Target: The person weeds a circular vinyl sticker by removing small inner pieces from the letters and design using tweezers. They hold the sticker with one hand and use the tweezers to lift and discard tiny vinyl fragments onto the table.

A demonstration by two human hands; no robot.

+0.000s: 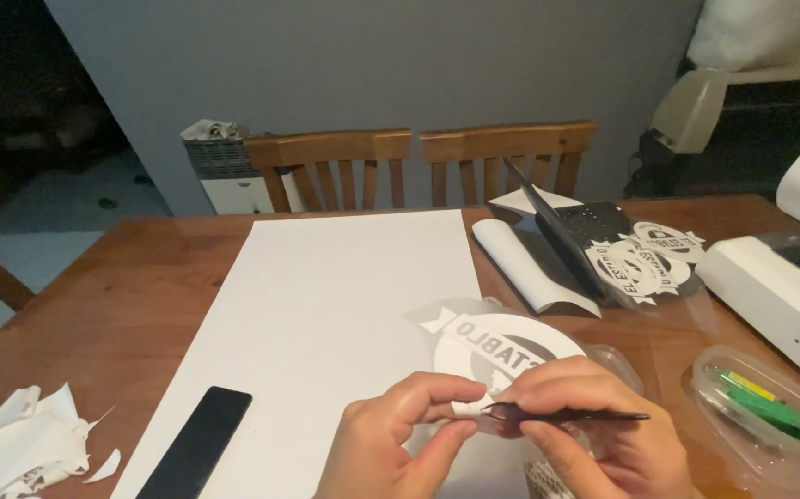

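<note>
Down at 6 o'clock, my left hand (pixel 390 434) pinches the white vinyl decal's (pixel 501 351) edge, right hand (pixel 594 425) closed around dark tweezers (pixel 566 416) touching it.

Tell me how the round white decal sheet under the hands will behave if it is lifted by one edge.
The decal sheet looks thin with a clear backing, so it would likely flop and curl. It seems very light. Its cut-out letters look fine, so they may tear or stick where the left hand pinches a bit.
</note>
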